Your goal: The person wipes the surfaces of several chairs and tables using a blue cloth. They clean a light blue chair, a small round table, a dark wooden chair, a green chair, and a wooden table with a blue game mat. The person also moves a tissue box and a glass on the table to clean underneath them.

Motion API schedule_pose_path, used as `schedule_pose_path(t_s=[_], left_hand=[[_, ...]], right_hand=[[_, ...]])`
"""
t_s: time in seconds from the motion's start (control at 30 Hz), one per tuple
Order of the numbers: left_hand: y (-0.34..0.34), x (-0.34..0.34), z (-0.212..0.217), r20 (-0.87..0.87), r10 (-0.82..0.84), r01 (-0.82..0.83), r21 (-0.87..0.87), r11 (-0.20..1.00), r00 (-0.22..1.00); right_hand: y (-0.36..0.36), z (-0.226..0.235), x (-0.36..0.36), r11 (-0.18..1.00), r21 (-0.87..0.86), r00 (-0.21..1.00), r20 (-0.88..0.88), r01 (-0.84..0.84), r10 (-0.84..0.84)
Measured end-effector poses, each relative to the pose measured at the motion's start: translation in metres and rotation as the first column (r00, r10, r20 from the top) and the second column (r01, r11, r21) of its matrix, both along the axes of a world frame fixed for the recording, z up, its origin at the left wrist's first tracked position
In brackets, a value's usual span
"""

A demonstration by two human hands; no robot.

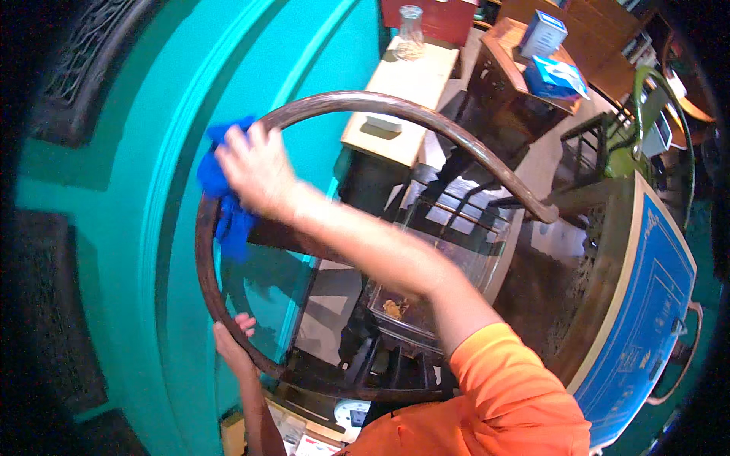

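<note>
A dark brown wooden chair shows its curved rail, which sweeps in a wide arc across the middle. My right hand presses a bunched blue cloth over the rail at its upper left bend, fingers curled on the cloth. Part of the cloth hangs down inside the curve. Lower on the same rail, my left hand is wrapped round the wood, with fingertips showing on the inner side. Under my right forearm lies a dark glossy panel bearing a small yellowish clump.
A turquoise wall with dark carved panels rises close on the left. Beyond the rail, a pale wooden bench holds a glass jar. A blue tissue box sits on a brown table. At right are a blue-faced framed board and a green chair.
</note>
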State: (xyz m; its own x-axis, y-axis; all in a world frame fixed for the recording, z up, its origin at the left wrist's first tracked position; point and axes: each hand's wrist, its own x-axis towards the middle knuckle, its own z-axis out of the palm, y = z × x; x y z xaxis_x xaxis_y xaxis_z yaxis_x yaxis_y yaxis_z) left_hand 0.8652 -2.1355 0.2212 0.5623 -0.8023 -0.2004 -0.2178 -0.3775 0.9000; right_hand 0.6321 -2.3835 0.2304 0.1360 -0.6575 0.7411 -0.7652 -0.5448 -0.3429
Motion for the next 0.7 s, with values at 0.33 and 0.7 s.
schedule_pose_path(t_s=[0.33, 0.7], left_hand=[[0.0, 0.002, -0.015, 0.02, 0.038, -0.037, -0.013, 0.999, 0.999], [-0.007, -0.001, -0.009, -0.042, 0.009, -0.009, -0.006, 1.0, 0.999]], right_hand=[[0.097, -0.086, -0.298, 0.861, 0.208, 0.867, -0.307, 0.463, -0.392], [0.297, -0.109, -0.428, 0.443, 0.471, 0.643, -0.483, 0.763, -0.594]])
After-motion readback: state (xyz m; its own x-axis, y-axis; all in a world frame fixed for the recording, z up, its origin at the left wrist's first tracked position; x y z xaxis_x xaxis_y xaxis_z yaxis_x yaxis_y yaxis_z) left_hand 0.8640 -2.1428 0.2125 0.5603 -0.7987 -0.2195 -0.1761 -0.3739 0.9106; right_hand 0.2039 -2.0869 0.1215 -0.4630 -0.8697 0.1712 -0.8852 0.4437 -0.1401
